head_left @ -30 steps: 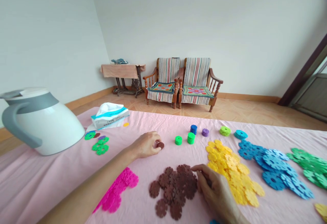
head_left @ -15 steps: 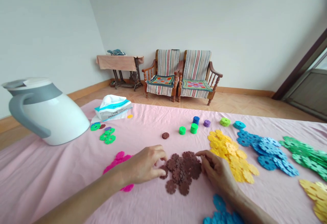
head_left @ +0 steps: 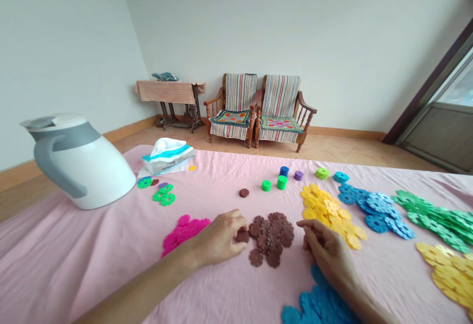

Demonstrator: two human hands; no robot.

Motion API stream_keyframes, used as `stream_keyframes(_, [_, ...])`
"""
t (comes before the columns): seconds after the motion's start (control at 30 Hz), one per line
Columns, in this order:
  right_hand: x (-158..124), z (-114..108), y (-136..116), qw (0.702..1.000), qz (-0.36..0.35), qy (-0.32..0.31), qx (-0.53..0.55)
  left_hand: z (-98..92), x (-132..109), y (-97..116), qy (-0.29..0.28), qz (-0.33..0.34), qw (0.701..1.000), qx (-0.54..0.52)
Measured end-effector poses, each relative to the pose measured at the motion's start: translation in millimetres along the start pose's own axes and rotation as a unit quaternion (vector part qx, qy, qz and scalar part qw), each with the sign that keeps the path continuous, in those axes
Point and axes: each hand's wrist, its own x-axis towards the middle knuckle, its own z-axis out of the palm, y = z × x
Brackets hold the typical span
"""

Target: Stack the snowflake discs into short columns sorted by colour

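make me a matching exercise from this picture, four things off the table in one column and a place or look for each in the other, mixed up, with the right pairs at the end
Things:
1. jug
2. brown pile
3. tissue pack
4. purple stack

Places and looks:
A. on the cloth, just right of the pink pile
B. between the dark blue stack and the lime green stack
C. white body with a grey handle
D. white tissue showing at the top

Right pairs: 1-C, 2-A, 3-D, 4-B
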Motion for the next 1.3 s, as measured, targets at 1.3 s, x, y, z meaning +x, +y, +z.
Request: stream_keyframes(1.3, [4.8, 3.7, 15.5, 0.999, 0.004, 0.041, 0.011, -27.0, 78.9, -56.5, -0.003, 0.079, 0.989, 0.124])
